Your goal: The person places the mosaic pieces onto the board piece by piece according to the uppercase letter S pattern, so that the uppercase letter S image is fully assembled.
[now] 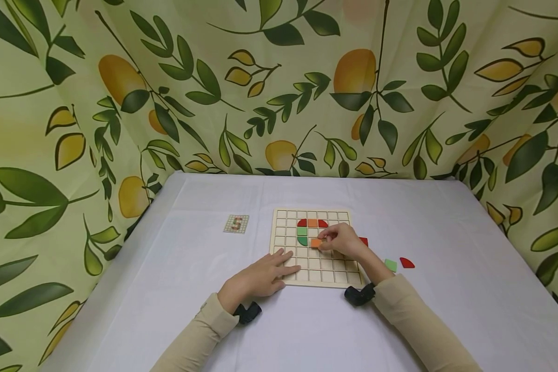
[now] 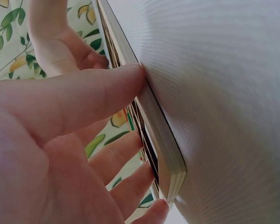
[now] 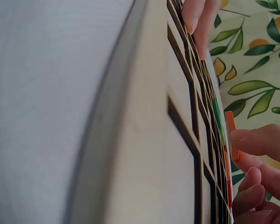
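A wooden grid board (image 1: pixel 325 278) lies on the white table. My right hand (image 1: pixel 341 241) pinches an orange square tile (image 1: pixel 315 243) just above the grid; in the right wrist view this orange tile (image 3: pixel 231 135) stands between thumb and fingers. Set in the board are red quarter-round tiles (image 1: pixel 302 223), an orange tile (image 1: pixel 312 223), a light green square (image 1: pixel 302 231) and a dark green quarter-round tile (image 1: pixel 303 241). With fingers spread, my left hand (image 1: pixel 262 274) rests on the board's near left corner. The left wrist view shows its thumb (image 2: pixel 107 84) against the board's edge.
A small pattern card (image 1: pixel 236 223) with an S shape lies left of the board. Right of it are a light green tile (image 1: pixel 390 265), a red quarter-round tile (image 1: pixel 406 263) and a red tile (image 1: pixel 363 241) partly behind the right hand. A leaf-patterned curtain (image 1: pixel 279 103) surrounds the table.
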A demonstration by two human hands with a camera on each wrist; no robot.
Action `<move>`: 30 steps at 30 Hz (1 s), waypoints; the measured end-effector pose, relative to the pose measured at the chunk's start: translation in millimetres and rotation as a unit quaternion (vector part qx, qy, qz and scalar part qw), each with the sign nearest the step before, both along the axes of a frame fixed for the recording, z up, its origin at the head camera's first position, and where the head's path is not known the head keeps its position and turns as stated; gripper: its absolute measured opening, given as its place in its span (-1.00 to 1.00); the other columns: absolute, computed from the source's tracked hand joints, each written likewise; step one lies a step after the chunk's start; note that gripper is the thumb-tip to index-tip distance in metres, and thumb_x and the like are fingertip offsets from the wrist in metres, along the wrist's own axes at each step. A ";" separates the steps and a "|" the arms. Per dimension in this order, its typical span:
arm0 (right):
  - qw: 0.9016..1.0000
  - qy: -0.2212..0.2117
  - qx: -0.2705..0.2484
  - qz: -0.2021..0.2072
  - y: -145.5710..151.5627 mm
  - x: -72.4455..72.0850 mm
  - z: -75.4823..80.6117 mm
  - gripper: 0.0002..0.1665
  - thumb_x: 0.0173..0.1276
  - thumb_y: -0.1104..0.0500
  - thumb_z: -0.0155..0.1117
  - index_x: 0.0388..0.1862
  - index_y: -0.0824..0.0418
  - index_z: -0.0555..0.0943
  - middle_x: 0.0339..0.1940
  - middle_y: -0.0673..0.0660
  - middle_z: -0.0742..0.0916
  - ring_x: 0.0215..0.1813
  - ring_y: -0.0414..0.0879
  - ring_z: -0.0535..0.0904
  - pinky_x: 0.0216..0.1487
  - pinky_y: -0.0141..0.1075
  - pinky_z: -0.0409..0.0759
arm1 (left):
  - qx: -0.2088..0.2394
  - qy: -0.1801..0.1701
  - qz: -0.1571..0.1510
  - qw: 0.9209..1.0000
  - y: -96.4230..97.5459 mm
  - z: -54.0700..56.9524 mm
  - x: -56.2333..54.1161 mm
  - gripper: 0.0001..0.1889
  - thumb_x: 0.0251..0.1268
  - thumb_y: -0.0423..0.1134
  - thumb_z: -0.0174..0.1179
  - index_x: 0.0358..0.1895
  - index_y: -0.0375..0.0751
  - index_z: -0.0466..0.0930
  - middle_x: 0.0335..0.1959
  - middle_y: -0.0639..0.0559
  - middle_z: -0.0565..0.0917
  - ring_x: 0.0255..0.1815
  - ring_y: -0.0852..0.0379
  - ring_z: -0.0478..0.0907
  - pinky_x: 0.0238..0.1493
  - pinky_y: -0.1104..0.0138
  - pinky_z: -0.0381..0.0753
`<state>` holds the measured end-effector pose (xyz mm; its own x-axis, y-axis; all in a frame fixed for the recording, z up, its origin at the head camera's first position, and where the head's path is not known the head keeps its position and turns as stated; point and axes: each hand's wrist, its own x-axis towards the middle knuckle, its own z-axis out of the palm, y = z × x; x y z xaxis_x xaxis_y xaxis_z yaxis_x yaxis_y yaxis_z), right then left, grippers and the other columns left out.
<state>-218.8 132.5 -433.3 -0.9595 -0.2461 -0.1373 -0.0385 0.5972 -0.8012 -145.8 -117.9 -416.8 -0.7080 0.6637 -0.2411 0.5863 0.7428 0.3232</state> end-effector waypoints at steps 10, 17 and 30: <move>1.000 0.009 -0.002 0.000 -1.5 -6.4 -4.0 -0.74 0.03 0.30 0.48 -0.26 0.37 0.72 -0.64 -0.06 0.50 -0.46 -0.17 0.37 -0.44 -0.40 0.33 | -0.001 0.007 -0.005 1.000 1.0 -1.5 -0.4 -0.49 0.43 -0.20 0.04 0.42 0.15 0.31 0.57 -0.04 0.14 0.62 -0.12 -0.01 0.59 0.02 0.12; 1.000 -0.003 0.006 -0.012 -4.8 -7.0 -3.7 -0.76 0.07 0.28 0.46 -0.26 0.35 0.72 -0.64 -0.04 0.47 -0.46 -0.17 0.36 -0.40 -0.39 0.31 | -0.002 0.010 -0.008 1.000 0.7 -2.2 -0.6 -0.49 0.43 -0.20 0.04 0.42 0.15 0.31 0.57 -0.05 0.14 0.62 -0.13 -0.01 0.59 0.02 0.12; 0.999 -0.003 0.027 -0.032 -7.2 -8.9 -5.7 -0.76 0.08 0.26 0.49 -0.25 0.32 0.73 -0.65 -0.03 0.45 -0.46 -0.15 0.36 -0.40 -0.37 0.29 | -0.003 0.015 -0.011 1.000 0.0 -3.2 -1.0 -0.49 0.44 -0.19 0.03 0.43 0.15 0.30 0.57 -0.06 0.14 0.62 -0.13 -0.01 0.58 0.01 0.13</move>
